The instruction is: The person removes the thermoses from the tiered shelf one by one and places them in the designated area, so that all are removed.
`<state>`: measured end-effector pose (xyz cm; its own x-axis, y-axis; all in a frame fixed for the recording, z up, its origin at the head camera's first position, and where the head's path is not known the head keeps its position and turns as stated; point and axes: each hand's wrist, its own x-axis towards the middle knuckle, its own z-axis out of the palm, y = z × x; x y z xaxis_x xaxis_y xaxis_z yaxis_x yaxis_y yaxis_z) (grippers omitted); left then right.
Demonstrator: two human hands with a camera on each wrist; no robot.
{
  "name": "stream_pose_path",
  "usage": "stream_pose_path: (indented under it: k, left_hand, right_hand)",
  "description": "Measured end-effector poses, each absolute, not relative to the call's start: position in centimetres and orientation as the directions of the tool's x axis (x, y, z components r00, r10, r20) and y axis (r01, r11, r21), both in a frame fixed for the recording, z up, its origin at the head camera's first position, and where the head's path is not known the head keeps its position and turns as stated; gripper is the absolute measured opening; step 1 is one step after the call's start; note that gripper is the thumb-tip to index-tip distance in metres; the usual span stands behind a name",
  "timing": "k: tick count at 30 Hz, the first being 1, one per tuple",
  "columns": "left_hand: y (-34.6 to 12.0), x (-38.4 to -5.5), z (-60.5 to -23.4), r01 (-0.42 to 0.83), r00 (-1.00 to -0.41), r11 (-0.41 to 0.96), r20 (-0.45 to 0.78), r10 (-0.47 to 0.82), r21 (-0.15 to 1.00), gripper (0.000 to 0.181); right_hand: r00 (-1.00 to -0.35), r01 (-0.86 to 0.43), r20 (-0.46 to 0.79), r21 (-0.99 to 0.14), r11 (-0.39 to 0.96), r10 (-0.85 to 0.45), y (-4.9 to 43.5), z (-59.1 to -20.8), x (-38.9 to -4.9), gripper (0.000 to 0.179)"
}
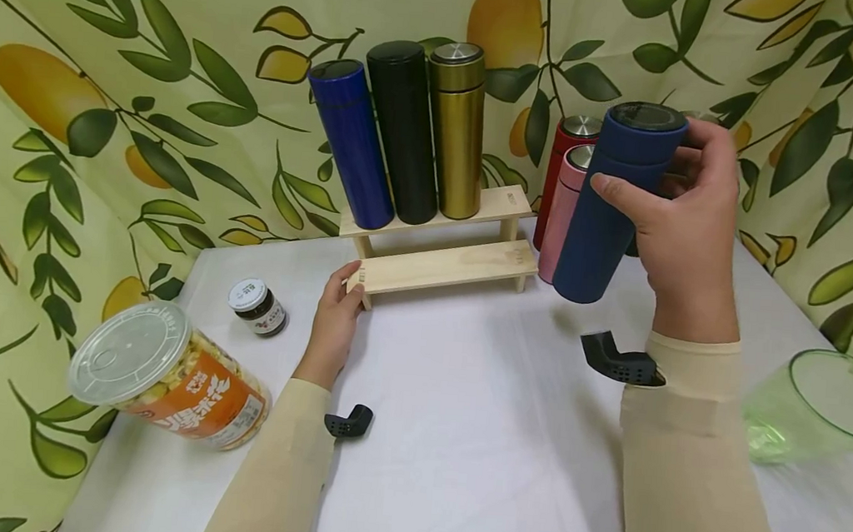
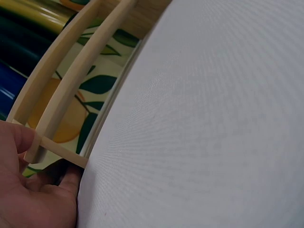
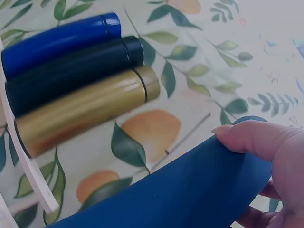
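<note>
My right hand [image 1: 688, 228] grips a matte navy-blue thermos flask [image 1: 606, 230] near its top, thumb across the front. The flask tilts slightly, held up in front of a pink flask [image 1: 567, 202] and a red flask [image 1: 553, 184]. At the left end of a two-tier wooden shelf rack [image 1: 441, 269], my left hand [image 1: 335, 317] pinches the lower tier; in the left wrist view the thumb [image 2: 23, 137] lies against the wood. Side by side on the upper tier stand a glossy blue flask [image 1: 353, 143], a black flask [image 1: 404, 131] and a gold flask [image 1: 458, 135].
To the left are a small dark jar [image 1: 261, 311] with a white lid and a large clear snack tub [image 1: 184, 389] with an orange label. A green translucent container [image 1: 783, 411] stands at the right. Leaf-patterned cloth [image 1: 205, 115] hangs behind the white-covered table [image 1: 458, 435].
</note>
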<state>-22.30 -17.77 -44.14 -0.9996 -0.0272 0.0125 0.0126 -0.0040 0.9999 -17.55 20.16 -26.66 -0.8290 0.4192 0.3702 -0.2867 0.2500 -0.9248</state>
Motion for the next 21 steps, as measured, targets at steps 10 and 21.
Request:
stream_pose_path:
  k: [10, 21]
  left_hand:
    - [-17.9, -22.2, -44.1, -0.002, -1.000, 0.012, -0.002, -0.022, 1.000, 0.049]
    - [-17.7, -22.2, -44.0, -0.001, -1.000, 0.005, 0.000, -0.026, 1.000, 0.049]
  right_hand:
    - [-0.804, -0.231, 0.313, -0.948, 0.219, 0.506, 22.6, -27.4, -18.4, 0.081]
    - [-0.807, -0.205, 0.257, -0.966, 0.156, 0.533, 24.3, -29.0, -20.1, 0.082]
